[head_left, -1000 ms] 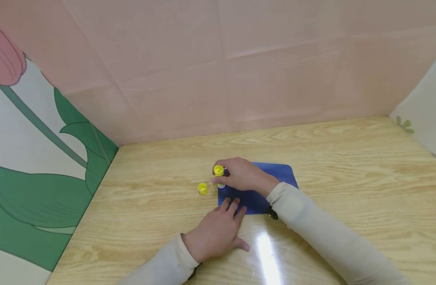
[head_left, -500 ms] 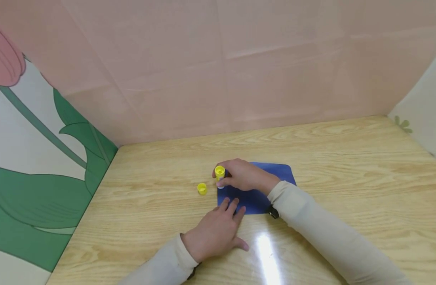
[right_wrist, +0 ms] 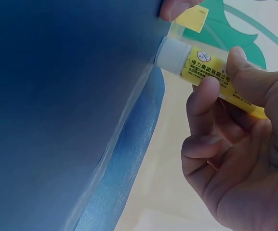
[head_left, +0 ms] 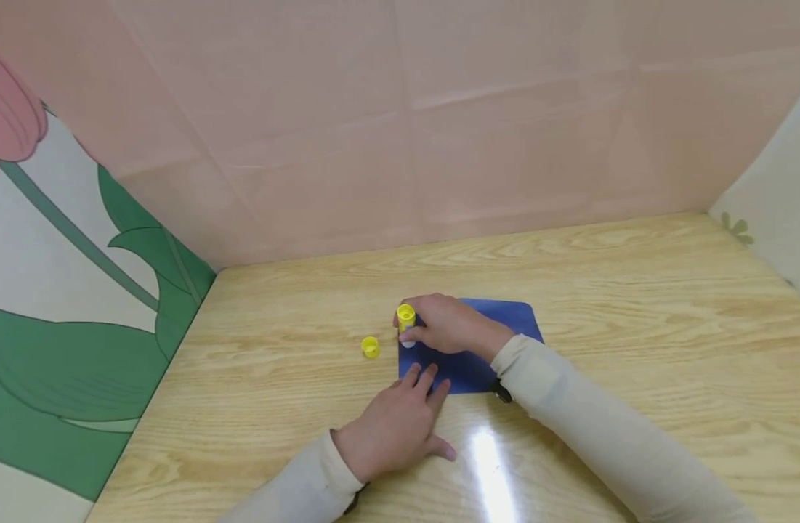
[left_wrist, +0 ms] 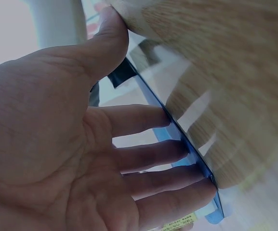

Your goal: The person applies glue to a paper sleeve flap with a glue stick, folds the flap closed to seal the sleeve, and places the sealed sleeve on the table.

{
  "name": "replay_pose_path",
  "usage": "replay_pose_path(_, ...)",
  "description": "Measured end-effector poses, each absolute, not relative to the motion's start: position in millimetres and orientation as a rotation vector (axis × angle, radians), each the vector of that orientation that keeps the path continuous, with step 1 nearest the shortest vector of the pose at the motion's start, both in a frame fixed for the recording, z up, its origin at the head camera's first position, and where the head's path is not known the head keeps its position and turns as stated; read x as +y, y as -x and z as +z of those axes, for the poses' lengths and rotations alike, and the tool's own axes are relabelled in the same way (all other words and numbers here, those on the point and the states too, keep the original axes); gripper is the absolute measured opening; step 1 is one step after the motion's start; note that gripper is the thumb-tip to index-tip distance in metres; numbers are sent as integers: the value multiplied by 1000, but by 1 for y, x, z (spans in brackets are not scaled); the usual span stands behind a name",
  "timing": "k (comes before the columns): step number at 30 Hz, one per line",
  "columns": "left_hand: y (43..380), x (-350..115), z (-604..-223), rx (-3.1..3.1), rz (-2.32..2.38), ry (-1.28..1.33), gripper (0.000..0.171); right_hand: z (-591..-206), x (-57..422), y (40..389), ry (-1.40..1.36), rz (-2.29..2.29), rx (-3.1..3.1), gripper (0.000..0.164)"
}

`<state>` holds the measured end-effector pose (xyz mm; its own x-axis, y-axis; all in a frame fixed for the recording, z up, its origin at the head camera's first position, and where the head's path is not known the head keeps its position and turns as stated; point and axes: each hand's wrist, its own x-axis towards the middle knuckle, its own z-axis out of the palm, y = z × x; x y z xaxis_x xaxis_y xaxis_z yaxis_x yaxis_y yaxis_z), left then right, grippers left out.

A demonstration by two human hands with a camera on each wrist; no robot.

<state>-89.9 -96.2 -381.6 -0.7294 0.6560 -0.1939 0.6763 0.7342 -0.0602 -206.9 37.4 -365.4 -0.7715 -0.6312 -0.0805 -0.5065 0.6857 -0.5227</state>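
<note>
My right hand point(head_left: 448, 325) grips a yellow glue stick point(head_left: 405, 314) between thumb and fingers. The stick stands nearly upright, bottom end up, at the left edge of a blue sheet point(head_left: 504, 312). In the right wrist view its white end point(right_wrist: 172, 55) meets the edge of the blue sheet point(right_wrist: 71, 96); the glue itself is hidden. With fingers straight and spread, my left hand point(head_left: 393, 428) rests its fingertips on the sheet's near edge, thumb out over the table. A yellow cap point(head_left: 370, 347) stands just left of the sheet.
A wood-grain table point(head_left: 275, 349) bears everything. Behind it rises a pink cloth backdrop point(head_left: 439, 131), and at the left stands a panel printed with green leaves point(head_left: 158, 261). A light reflection lies on the table near the front.
The right hand has shifted slightly right and toward me with the glue stick, along the sheet's left edge. The left hand keeps its place.
</note>
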Motion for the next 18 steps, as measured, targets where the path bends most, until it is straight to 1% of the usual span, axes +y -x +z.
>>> replay_pose_path(4, 90, -97, -381, 2784, -193, -1087, 83, -365, 40, 206, 919, -705, 2657, 8)
replay_pose_path(12, 91, -96, -382, 2767, -191, -1060, 84, -363, 50, 207, 902, -693, 2673, 11)
replay_pose_path(18, 91, -97, -380, 2740, -171, -1024, 83, -362, 57, 206, 897, -696, 2681, 8)
